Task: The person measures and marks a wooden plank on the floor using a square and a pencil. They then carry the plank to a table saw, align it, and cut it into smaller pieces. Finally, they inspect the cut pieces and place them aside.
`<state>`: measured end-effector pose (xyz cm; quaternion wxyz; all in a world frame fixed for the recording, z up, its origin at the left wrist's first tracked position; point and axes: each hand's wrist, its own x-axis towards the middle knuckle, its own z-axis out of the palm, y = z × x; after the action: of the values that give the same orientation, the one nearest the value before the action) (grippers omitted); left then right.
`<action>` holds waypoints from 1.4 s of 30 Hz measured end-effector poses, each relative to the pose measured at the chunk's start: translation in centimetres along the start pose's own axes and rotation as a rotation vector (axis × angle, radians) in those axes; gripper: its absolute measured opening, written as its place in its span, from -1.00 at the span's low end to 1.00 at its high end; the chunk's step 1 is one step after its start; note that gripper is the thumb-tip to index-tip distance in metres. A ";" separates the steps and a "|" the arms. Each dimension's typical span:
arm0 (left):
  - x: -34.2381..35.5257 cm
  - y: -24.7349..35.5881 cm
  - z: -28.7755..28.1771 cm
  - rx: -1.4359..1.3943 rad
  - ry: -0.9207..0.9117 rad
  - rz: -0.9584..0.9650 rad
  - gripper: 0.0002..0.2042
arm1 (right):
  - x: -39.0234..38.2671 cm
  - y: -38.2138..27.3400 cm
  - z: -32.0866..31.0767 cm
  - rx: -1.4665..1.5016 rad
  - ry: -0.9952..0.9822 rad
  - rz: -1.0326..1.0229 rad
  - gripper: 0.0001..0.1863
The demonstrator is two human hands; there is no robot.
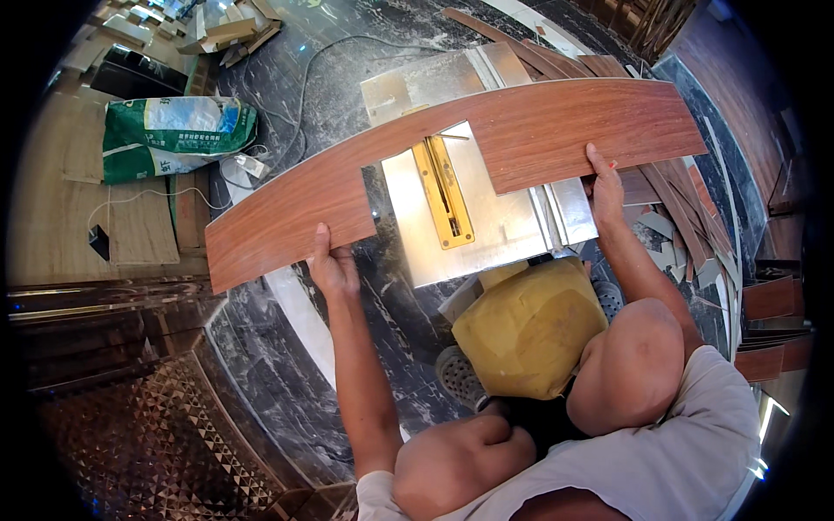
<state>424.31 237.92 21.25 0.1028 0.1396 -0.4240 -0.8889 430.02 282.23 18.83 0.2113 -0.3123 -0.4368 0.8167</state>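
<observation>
A long reddish-brown floorboard (452, 113) spans the space in front of me, with a rectangular notch cut from its near edge. My left hand (334, 265) grips its left part by the near edge, thumb on top and fingers beneath. Near the right end, my right hand (605, 187) holds the same edge, its fingers mostly hidden under the board. Below the board stands a table saw with a silvery metal top (499, 230). Its yellow slotted insert (443, 195) shows through the notch. Whether the board touches the saw top, I cannot tell.
A yellow bag (530, 330) sits between my legs, against the saw's near side. Board offcuts (686, 208) and broken pieces lie to the right. At the left are a green-and-white sack (178, 139) and a white cable (156, 191). A grey cord (304, 87) crosses the dark marbled floor.
</observation>
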 end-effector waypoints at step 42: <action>0.6 -5.5 5.5 0.027 -0.130 -0.099 -0.49 | 1.3 -3.0 -3.6 0.200 0.194 -0.187 -0.79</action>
<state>421.52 245.12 20.21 0.0292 0.1037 -0.4343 -0.8943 431.77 286.70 19.39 0.3579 -0.3251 -0.3578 0.7989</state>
